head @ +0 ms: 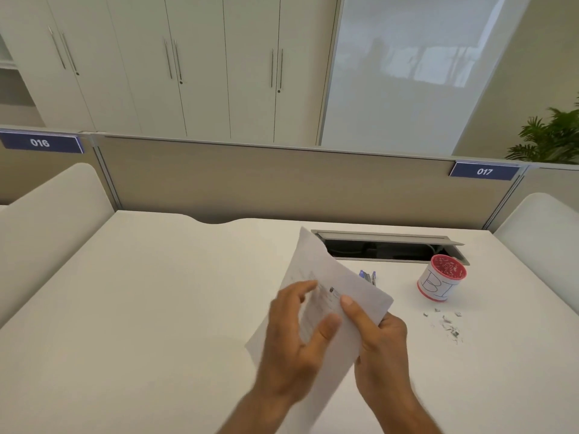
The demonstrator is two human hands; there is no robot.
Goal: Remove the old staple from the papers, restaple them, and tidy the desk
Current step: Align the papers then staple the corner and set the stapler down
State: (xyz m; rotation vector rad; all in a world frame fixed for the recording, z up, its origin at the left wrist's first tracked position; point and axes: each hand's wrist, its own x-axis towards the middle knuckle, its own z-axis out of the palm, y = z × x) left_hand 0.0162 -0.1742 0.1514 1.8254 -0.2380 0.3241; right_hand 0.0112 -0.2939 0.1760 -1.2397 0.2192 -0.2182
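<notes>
I hold a set of white papers (316,270) tilted above the desk, slightly right of centre. My right hand (380,343) grips their right edge, thumb on the front. My left hand (297,333) lies over the front of the sheets with fingers spread, thumb near the right thumb. A small dark mark sits on the paper between my thumbs; I cannot tell if it is a staple. Behind the papers, a blue stapler (368,275) peeks out on the desk. Loose metal staples (448,324) are scattered at the right.
A red cup (441,281) wrapped in white paper with "BI" drawn on it stands at the right, near an open cable hatch (388,245). The white desk (141,308) is bounded by a beige partition (266,183) and white side dividers.
</notes>
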